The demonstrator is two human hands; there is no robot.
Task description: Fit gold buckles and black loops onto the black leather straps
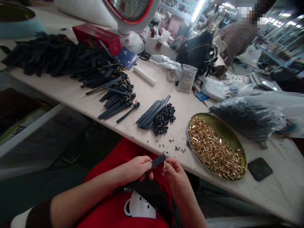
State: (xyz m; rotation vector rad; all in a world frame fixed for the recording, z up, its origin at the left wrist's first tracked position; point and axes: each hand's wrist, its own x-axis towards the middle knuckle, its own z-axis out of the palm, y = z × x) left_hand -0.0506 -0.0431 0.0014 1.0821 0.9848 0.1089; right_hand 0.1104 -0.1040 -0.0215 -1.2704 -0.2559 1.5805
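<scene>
My left hand [140, 167] pinches a short dark leather strap [158, 161] with a slot cut in it, held over my lap at the table edge. Close by on the right, my right hand [174, 172] has a small gold buckle [164, 164] between thumb and fingertips, beside the strap's free end. On the table ahead lie flat dark straps [152, 113] in a stack, next to a heap of small black loops [164, 118]. A round tray [228, 128] to the right holds many gold buckles [211, 147].
A big pile of dark straps with buckles [61, 58] covers the table's left. Behind stand a red box [97, 36], a fan [130, 19] and a white roll [144, 75]. Plastic bags [249, 114] and a black square pad [260, 169] lie right. A person [237, 34] is beyond.
</scene>
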